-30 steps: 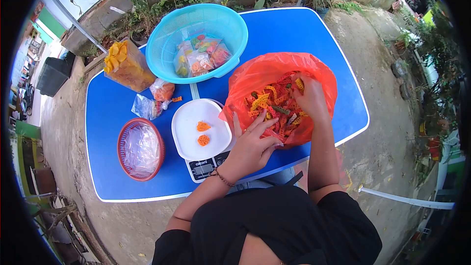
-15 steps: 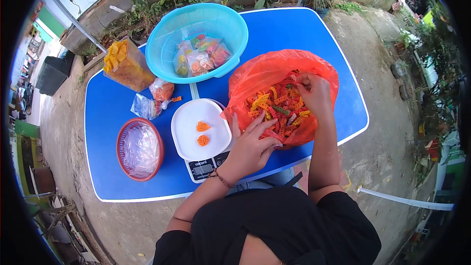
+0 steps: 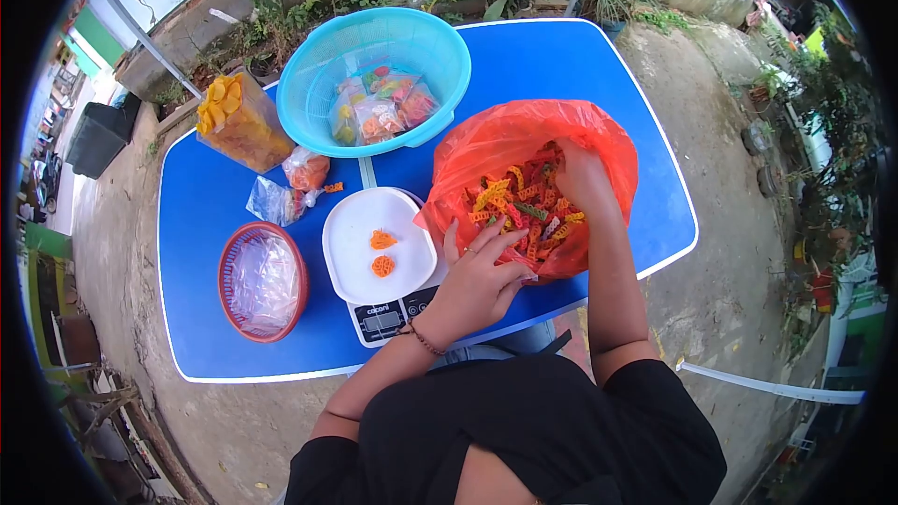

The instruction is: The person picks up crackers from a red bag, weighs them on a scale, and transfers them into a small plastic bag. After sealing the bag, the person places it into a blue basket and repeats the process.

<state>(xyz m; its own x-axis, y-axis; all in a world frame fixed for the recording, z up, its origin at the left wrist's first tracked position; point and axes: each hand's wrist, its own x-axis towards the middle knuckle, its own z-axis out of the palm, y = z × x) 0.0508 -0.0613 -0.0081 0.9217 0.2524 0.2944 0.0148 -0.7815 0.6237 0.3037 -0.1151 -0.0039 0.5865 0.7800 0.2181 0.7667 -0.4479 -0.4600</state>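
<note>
A red plastic bag (image 3: 472,145) stands wide open on the table, filled with colourful fried crackers (image 3: 524,201) in yellow, red, orange and green. My left hand (image 3: 482,271) holds the near left edge of the bag, its fingers over the rim. Deep in the far right of the bag is my right hand (image 3: 585,178); its fingertips are hidden among the crackers. Left of the bag, a digital kitchen scale (image 3: 382,323) carries a white square tray (image 3: 351,271). Two orange crackers (image 3: 383,266) lie on that tray.
A turquoise basket (image 3: 304,122) with several filled packets (image 3: 382,117) stands at the back. Yellow chips fill a clear bag (image 3: 248,131) at the back left. Small plastic bags (image 3: 290,192) lie before it. A red-brown basket (image 3: 227,290) holds clear plastic bags (image 3: 267,281).
My right hand has gone deeper into the red bag, and its fingertips no longer show. My left hand keeps its place on the bag's edge.
</note>
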